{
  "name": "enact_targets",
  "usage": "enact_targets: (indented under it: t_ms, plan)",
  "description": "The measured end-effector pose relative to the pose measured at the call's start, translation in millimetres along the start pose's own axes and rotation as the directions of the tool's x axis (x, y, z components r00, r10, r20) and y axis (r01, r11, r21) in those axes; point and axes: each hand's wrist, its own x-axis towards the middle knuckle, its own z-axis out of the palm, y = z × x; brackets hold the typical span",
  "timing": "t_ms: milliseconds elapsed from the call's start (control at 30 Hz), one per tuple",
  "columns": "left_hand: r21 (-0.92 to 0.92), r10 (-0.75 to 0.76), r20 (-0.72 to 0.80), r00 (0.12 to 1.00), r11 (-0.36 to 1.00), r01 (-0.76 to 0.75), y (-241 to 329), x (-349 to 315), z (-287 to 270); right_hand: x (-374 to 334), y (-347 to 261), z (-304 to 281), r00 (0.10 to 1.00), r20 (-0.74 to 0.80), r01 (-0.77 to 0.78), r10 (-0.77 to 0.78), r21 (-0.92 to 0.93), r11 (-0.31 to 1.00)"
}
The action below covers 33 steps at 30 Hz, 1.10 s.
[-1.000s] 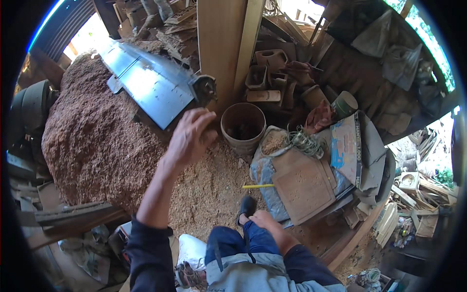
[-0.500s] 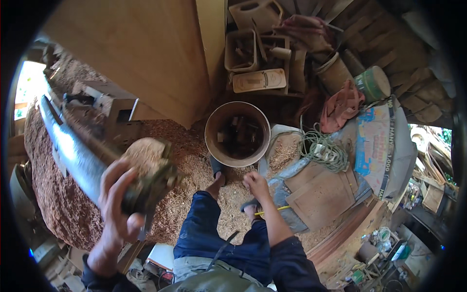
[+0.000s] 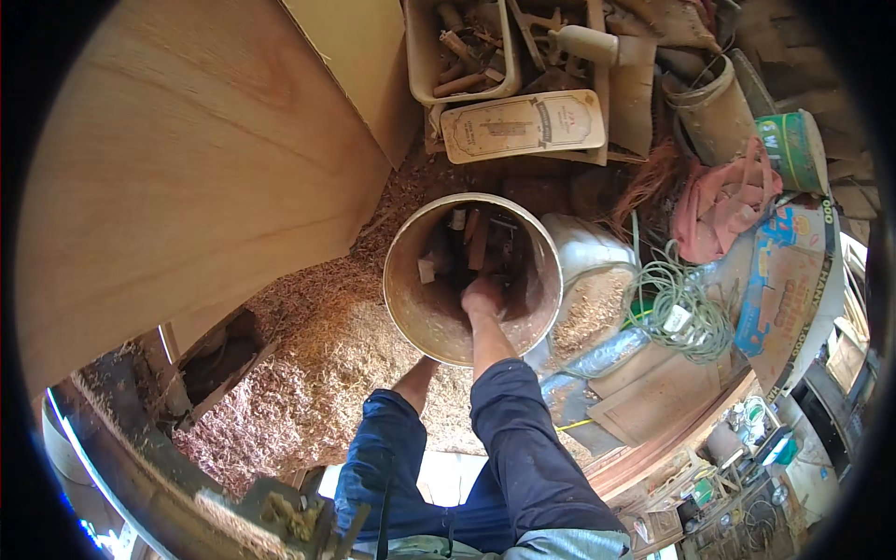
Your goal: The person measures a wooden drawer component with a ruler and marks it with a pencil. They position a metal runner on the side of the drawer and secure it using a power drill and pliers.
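Observation:
My right hand (image 3: 483,297) reaches down into a large round bucket (image 3: 407,266) between my feet and the stacked containers. Its fingers point into the depth and are hidden by the back of the hand, so what they touch does not show. Short wood offcuts lie at the bottom, among them a reddish-brown strip (image 3: 478,243) just beyond the hand and a pale block (image 3: 427,271) by the left wall. My left hand is out of the picture.
Wood shavings (image 3: 308,383) cover the floor. A plywood panel (image 3: 187,187) stands at left, a machine part (image 3: 289,513) at lower left. Beyond the bucket are a tub of wood scraps (image 3: 425,56) and a tin box (image 3: 523,126). Coiled cord (image 3: 686,308) lies at right.
My right hand has gone from above the floor beside the bucket down into it. The left hand, open by a machine at left before, has left the view. The view has shifted closer over the bucket.

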Motion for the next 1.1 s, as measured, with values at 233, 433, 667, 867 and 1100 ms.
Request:
enact_targets:
  t_ms: [233,433,667,867,1100]
  plan:
    - [-0.01,-0.015,-0.023,1.0,1.0,0.015,-17.0,27.8,8.3,72.3,24.9,-15.0,0.998,0.047,-0.048,0.048,-0.016,0.999]
    - [-0.028,-0.054,-0.026,0.998,0.998,0.053,-21.8,37.5,22.5,75.6,22.7,1.0,0.99,0.129,-0.049,0.057,-0.069,0.996]
    - [-0.028,-0.052,-0.033,0.998,0.998,0.051,-17.0,46.4,31.0,47.0,-9.2,30.4,0.974,0.205,-0.074,0.092,-0.094,0.993]
    - [-0.018,-0.032,-0.032,0.999,0.999,0.032,-11.4,55.0,33.4,37.4,-16.5,52.6,0.965,0.246,-0.066,0.09,-0.107,0.992]
    - [0.005,-0.054,0.002,0.999,0.999,0.054,-12.7,59.7,28.4,103.2,25.1,10.1,0.636,-0.692,0.156,-0.342,-0.319,0.935]
